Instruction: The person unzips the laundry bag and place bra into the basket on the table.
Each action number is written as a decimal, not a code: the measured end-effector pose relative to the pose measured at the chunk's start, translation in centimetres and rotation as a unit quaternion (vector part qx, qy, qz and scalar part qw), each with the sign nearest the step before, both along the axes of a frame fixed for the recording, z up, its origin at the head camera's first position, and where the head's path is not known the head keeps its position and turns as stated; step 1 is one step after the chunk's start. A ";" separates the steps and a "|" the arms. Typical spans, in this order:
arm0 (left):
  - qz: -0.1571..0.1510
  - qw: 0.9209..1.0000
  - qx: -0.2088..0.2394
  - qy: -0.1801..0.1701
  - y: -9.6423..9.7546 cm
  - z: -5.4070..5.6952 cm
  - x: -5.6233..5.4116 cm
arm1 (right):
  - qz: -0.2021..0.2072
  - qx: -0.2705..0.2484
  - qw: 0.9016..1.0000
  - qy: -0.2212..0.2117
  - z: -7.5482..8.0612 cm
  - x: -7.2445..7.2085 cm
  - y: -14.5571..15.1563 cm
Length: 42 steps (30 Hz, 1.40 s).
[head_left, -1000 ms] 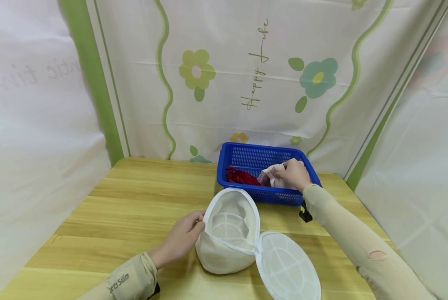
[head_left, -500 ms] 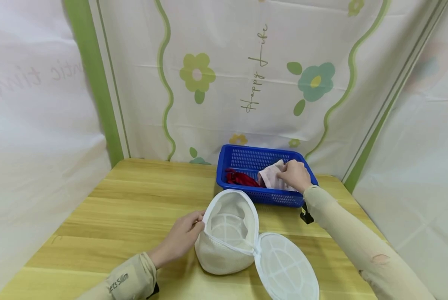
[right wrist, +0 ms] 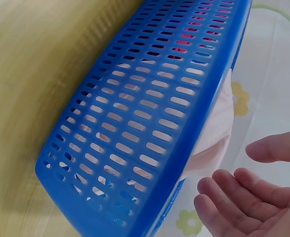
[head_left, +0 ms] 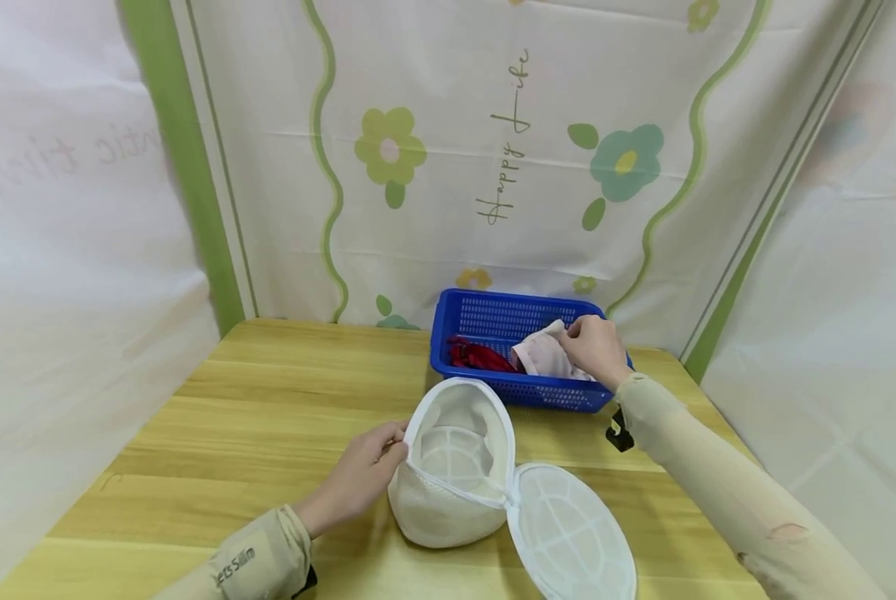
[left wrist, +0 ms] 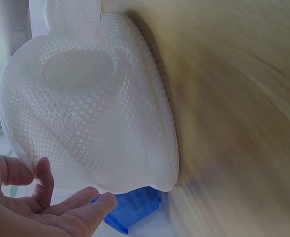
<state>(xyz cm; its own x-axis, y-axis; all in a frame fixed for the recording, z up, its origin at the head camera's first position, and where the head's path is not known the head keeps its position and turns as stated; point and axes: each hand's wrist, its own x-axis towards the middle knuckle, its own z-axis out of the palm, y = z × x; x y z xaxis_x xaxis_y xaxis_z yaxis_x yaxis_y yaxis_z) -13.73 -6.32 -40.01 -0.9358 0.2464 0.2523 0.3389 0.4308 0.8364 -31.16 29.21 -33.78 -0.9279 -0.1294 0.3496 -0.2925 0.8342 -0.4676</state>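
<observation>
A white mesh laundry bag (head_left: 448, 518) stands on the table with its mouth open, its round lid (head_left: 572, 533) folded out to the right. My left hand (head_left: 357, 477) pinches the bag's rim between thumb and index finger; in the left wrist view the other fingers lie loose beside the mesh (left wrist: 100, 123). Over the right end of the blue basket (head_left: 515, 387) is my right hand (head_left: 599, 350), right by a pale pink cloth (head_left: 545, 353). The right wrist view shows its thumb and fingers (right wrist: 233, 195) apart, with nothing between them.
Crumpled red fabric (head_left: 481, 357) lies in the left part of the basket. The wooden table (head_left: 267, 400) reaches back to a white curtain (head_left: 448, 208) with printed flowers, and more curtain hangs on both sides.
The pale pink cloth has been spread flatter in the basket, and my right hand has let go of it, lifting slightly. The left hand stays at the bag's rim.
</observation>
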 end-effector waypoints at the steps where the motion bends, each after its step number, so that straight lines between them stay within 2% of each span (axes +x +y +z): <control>1: 0.000 1.000 0.000 -0.001 0.0 0.0 0.0 | 0.004 -0.003 1.000 0.000 0.0 0.1 0.0; 8: -0.001 1.000 -0.007 -0.002 -0.1 0.0 0.0 | 0.002 -0.033 0.999 0.004 0.2 0.9 0.4; 14: 0.010 1.000 -0.014 0.000 -0.4 0.1 0.0 | -0.007 -0.044 0.998 0.037 0.4 1.8 0.4; 21: 0.005 1.000 -0.015 -0.002 -1.0 0.4 -0.1 | 0.019 -0.046 0.995 0.082 0.1 3.4 0.1; 24: 0.003 1.000 -0.012 -0.006 -1.4 0.7 0.0 | 0.037 -0.046 0.988 0.143 -0.1 3.9 -0.1; 27: 0.010 1.000 -0.008 -0.010 -1.8 1.1 -0.1 | 0.057 -0.030 0.974 0.218 -0.2 4.3 -0.3; 30: 0.023 1.000 -0.011 -0.001 -2.2 1.5 -0.2 | 0.073 -0.014 0.961 0.267 -0.5 5.0 -0.4; 37: 0.032 0.998 -0.029 0.046 -3.1 2.5 -0.8 | 0.086 -0.017 0.947 0.309 -0.6 7.0 -0.5; 42: 0.050 0.994 -0.065 0.078 -3.7 3.0 -1.1 | 0.107 -0.011 0.938 0.331 -0.8 8.5 -0.5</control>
<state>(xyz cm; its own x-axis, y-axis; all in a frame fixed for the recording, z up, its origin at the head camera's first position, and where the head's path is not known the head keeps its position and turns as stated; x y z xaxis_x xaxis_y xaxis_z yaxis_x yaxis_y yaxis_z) -14.85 -10.07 -37.00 -0.9092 0.1932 0.3687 0.4099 0.5698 0.7123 -22.68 28.70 -34.54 -0.4610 -0.2736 0.8442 -0.6834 0.7163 -0.1411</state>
